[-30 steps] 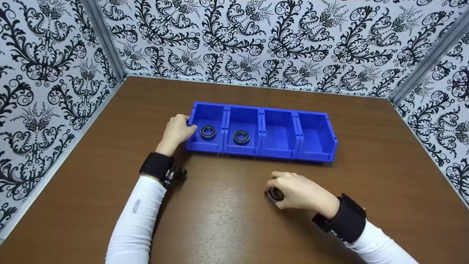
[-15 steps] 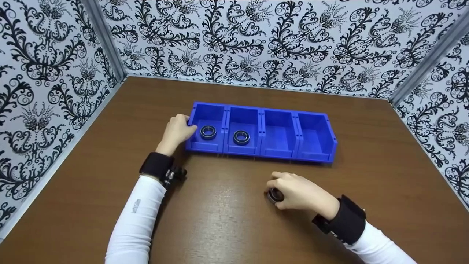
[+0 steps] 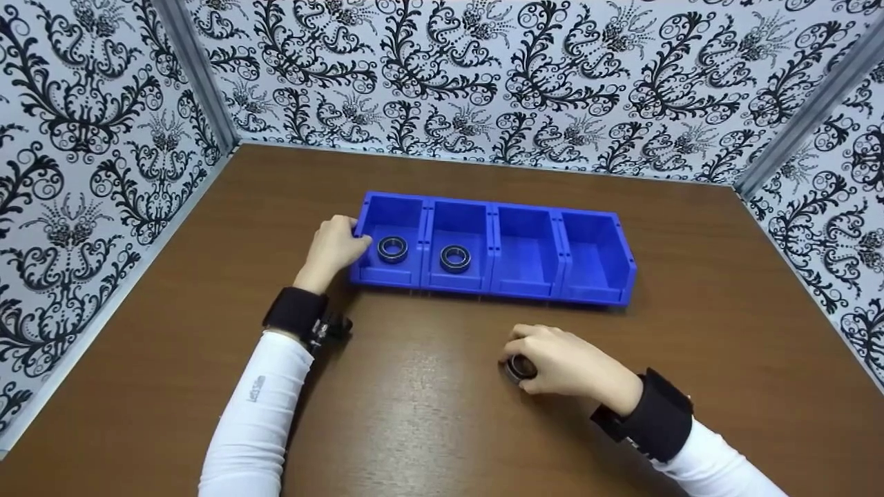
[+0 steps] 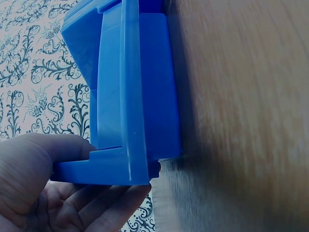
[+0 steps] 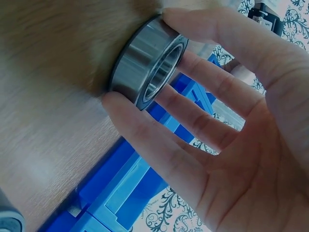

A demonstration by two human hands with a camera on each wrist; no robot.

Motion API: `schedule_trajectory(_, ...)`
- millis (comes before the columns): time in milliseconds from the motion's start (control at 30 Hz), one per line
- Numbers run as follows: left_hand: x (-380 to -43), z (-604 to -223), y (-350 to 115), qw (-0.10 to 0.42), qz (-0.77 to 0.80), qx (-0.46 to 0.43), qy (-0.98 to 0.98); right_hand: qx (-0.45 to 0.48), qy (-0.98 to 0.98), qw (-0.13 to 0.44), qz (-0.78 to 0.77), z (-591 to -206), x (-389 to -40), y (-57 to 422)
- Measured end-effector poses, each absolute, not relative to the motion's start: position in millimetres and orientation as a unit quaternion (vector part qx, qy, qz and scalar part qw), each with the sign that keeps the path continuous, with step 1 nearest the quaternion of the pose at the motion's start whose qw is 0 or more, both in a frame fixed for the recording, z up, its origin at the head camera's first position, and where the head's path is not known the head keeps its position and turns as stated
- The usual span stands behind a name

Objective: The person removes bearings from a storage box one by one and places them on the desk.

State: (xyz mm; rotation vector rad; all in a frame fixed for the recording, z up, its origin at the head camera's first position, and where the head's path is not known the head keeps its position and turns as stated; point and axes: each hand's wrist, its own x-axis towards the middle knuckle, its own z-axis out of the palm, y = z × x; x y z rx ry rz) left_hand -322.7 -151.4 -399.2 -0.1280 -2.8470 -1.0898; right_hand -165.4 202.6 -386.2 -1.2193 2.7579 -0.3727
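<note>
At the left end of a row of blue bins [image 3: 525, 297], my left hand [image 3: 335, 245] grips the outer side wall. The left wrist view shows its thumb [image 4: 67, 145] inside that wall and the other fingers outside. On the table in front of the bins, my right hand [image 3: 556, 359] pinches a ball bearing [image 5: 140, 60] between thumb and fingertips. This bearing has a shiny steel outer ring and lies flat on the wood. One dark bearing [image 3: 392, 258] lies in the leftmost compartment, another bearing [image 3: 455, 267] in the second from the left.
The two right compartments [image 3: 587, 259] show bare blue floors. A brown wooden table [image 3: 414, 414] carries everything, with patterned walls [image 3: 449, 83] at the back and both sides. A rounded grey object [image 5: 8, 217] shows at the lower left corner of the right wrist view.
</note>
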Motion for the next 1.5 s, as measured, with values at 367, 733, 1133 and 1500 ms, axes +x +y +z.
schedule_trajectory(367,-322.0,-399.8,-151.0,0.037,-0.360,-0.035,-0.932,-0.406,0.904,0.048,-0.124,-388.1,-164.1,204.1)
schedule_trajectory(733,-322.8,-400.3,-152.4,0.053,-0.353,-0.043,-0.933,-0.405,0.908,0.045,-0.098,-384.4,-162.9,202.1)
schedule_trajectory(1133,-322.9,-399.5,-151.8,0.048,-0.355,-0.041,-0.933,-0.393,0.913,0.048,-0.100,-381.9,-162.9,202.2)
schedule_trajectory(1500,-323.5,-399.9,-152.5,0.048,-0.355,-0.042,-0.933,-0.396,0.910,0.026,-0.117,-376.7,-161.6,205.5)
